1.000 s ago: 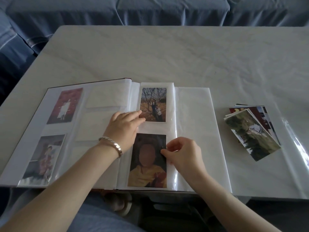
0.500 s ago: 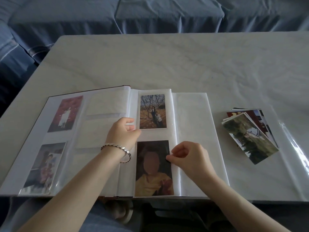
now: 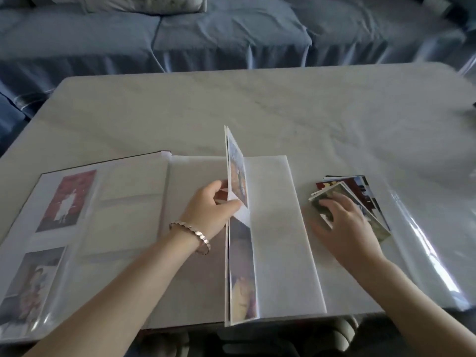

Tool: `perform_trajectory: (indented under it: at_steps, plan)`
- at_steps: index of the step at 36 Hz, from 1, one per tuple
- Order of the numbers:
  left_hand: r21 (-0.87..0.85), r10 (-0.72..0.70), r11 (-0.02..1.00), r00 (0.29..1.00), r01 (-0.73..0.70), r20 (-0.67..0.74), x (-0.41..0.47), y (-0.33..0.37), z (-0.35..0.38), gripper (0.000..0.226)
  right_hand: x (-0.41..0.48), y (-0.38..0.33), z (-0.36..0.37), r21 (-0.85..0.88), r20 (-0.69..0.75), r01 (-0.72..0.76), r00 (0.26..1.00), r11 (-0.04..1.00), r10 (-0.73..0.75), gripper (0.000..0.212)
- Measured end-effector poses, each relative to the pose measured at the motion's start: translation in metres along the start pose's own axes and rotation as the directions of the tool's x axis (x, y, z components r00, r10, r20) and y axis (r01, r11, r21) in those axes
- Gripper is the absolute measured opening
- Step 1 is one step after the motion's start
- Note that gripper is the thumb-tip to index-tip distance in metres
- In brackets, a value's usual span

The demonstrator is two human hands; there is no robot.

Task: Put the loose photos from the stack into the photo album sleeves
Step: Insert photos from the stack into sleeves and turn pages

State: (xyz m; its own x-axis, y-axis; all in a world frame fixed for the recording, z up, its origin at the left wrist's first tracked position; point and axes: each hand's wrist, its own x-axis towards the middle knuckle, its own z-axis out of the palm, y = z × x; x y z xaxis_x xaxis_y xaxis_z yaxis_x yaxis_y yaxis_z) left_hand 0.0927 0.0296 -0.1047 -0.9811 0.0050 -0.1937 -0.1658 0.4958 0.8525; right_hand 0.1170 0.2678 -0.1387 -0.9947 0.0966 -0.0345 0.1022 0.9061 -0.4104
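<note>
The photo album (image 3: pixel 123 228) lies open near the table's front edge. Its left page shows a red photo (image 3: pixel 67 200) above a second photo (image 3: pixel 31 287). My left hand (image 3: pixel 208 210) pinches a narrow sleeve leaf (image 3: pixel 240 253) that stands on edge at the album's middle, with two photos in it. To its right lies a blank white page (image 3: pixel 280 228). My right hand (image 3: pixel 345 225) rests with spread fingers on the fanned stack of loose photos (image 3: pixel 360 197), right of the album.
The pale marble-look table (image 3: pixel 257 109) carries a clear plastic cover that wrinkles and shines at the right (image 3: pixel 425 248). A blue sofa (image 3: pixel 206 37) runs behind the far edge. A stool or chair part shows below the table's front edge.
My left hand has lifted the sleeve leaf from flat to upright. My right hand let go of the lower photo and moved right onto the loose stack. The camera has tilted up.
</note>
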Motion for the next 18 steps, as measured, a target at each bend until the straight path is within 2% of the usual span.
perform_trajectory:
  at_steps: [5,8,10,12,15,18]
  plan:
    - [-0.095,0.005,0.995,0.996,0.003,0.089,0.007,0.016,0.030,0.025,0.008,0.029,-0.007,-0.244,0.121,-0.037,0.990,0.969,0.068,0.053]
    - [-0.088,-0.008,0.996,0.995,0.017,0.101,0.009,0.024,0.050,0.026,0.009,0.036,-0.010,-0.273,0.128,-0.004,0.991,0.962,0.040,0.049]
    - [-0.044,-0.033,0.998,0.994,0.038,0.107,0.010,0.028,0.062,0.053,0.010,0.038,-0.013,-0.250,0.146,0.013,0.989,0.968,0.024,0.047]
    - [-0.009,-0.050,0.999,0.990,0.051,0.134,0.011,0.030,0.070,0.063,0.012,0.041,-0.016,-0.218,0.175,0.020,0.984,0.976,0.019,0.045]
    - [0.034,-0.064,0.998,0.983,0.059,0.171,0.011,0.032,0.078,0.052,0.013,0.043,-0.023,-0.161,0.197,0.008,0.980,0.987,0.024,0.034]
    - [0.097,-0.050,0.995,0.982,0.033,0.181,0.009,0.032,0.079,0.032,0.013,0.044,-0.028,-0.097,0.173,-0.037,0.983,0.995,0.053,0.035]
